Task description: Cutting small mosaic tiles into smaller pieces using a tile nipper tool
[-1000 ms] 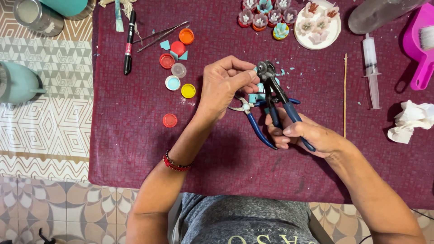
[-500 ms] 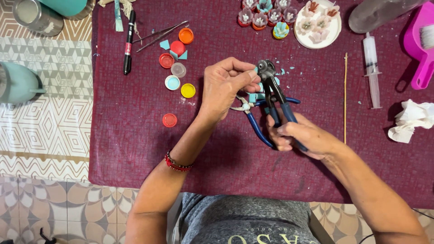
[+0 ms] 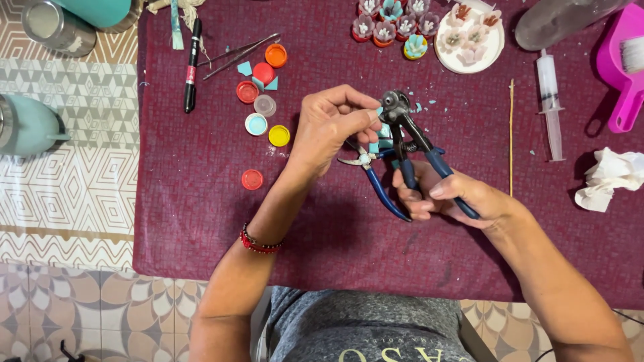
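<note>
A: Your right hand (image 3: 456, 194) is wrapped tight around the blue handles of the nippers (image 3: 410, 144), their dark head raised over the middle of the maroon cloth (image 3: 201, 221), as it was a second ago.

B: And your left hand (image 3: 332, 127)?

A: Fingers pinched narrow right at the nipper head, touching it. Whatever small piece you pinch there is hidden, so I cannot tell what it is. That hand has barely shifted since the earlier frame.

B: Anything under your hands?

A: A second blue-handled tool (image 3: 372, 177) lies on the cloth just below your left hand, unmoved. The coloured bottle caps (image 3: 261, 107) sit towards the cloth's far-left part, the black marker (image 3: 192, 64) beside them near the left edge.

B: And on the right?

A: The syringe (image 3: 550, 100) and thin wooden stick (image 3: 511, 134) lie towards the right edge, well apart from your hands, same as before.
</note>
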